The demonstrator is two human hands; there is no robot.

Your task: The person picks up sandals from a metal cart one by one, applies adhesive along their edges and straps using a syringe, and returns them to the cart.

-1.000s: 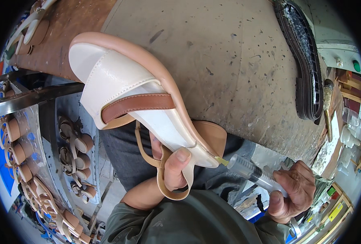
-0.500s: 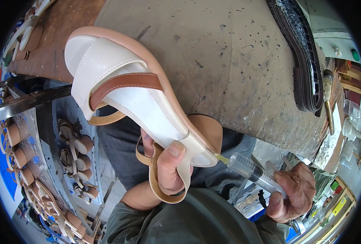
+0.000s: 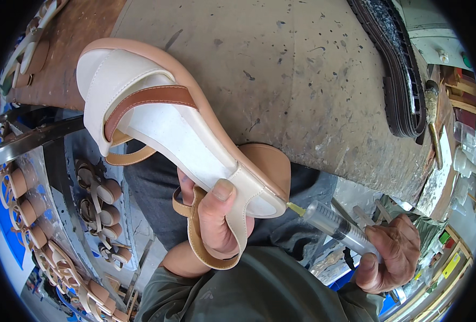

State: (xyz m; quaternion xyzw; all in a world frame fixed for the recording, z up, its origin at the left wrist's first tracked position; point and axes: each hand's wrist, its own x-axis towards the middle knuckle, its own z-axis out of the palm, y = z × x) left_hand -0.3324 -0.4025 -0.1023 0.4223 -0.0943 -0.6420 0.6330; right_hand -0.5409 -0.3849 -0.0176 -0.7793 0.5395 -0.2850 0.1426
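My left hand (image 3: 216,217) is closed around the heel end of a sandal (image 3: 165,121), thumb pressed on the insole. The sandal has a cream front, a brown strap, a white insole and a tan block heel, with its toe pointing to the upper left. Its loose ankle strap hangs by my wrist. In my right hand (image 3: 391,252) is a clear plastic syringe (image 3: 334,228) with a thin yellowish tip. The tip meets or nearly meets the sole edge at the back of the heel. Dark plunger rubber shows inside the barrel.
A paint-spotted workbench (image 3: 281,70) spreads ahead. On its right lie a dark rubber-like strip (image 3: 396,80) and a brush (image 3: 433,115). To the left, a metal rack (image 3: 60,177) carries several sandals (image 3: 103,201). Further sandals (image 3: 34,51) sit at the upper left.
The sandal has shifted slightly left in my left hand. My right hand and the syringe have moved a little to the right.
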